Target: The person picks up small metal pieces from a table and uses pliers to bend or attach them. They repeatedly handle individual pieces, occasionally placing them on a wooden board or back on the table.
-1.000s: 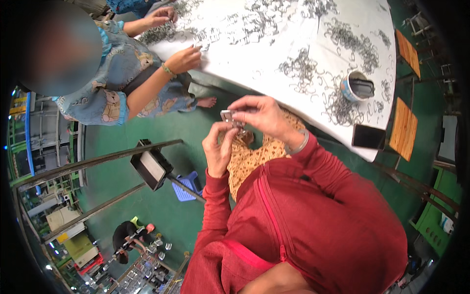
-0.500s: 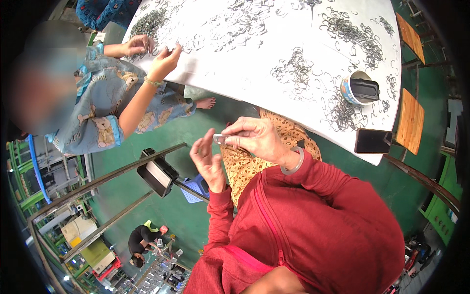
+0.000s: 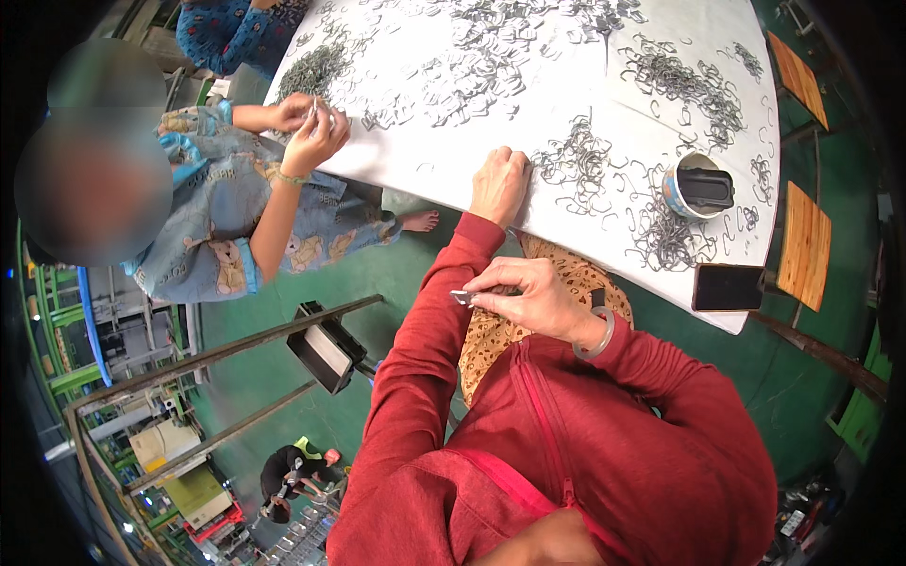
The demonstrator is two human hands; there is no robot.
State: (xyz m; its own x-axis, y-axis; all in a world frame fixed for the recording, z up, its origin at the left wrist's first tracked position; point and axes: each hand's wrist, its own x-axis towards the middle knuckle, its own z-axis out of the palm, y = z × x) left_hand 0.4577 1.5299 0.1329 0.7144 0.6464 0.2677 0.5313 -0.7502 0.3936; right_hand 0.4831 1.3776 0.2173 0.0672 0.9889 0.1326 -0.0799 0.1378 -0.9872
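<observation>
A small metal clip (image 3: 461, 298) is pinched in the right hand (image 3: 528, 300), below the table (image 3: 566, 104); the left hand (image 3: 500, 184) is laid flat beside loose metal hooks (image 3: 576, 170).

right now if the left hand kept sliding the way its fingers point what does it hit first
Probably the tangle of grey wire hooks just past the left hand, which lies flat on the white table. Depth is hard to judge in this view.

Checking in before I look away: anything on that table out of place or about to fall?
One thing: the dark phone lies at the white table's near edge, its corner seeming to overhang. The metal clips lie in loose heaps, apparently just the work stock. Left hand rests among them; right hand pinches a small metal piece.
</observation>
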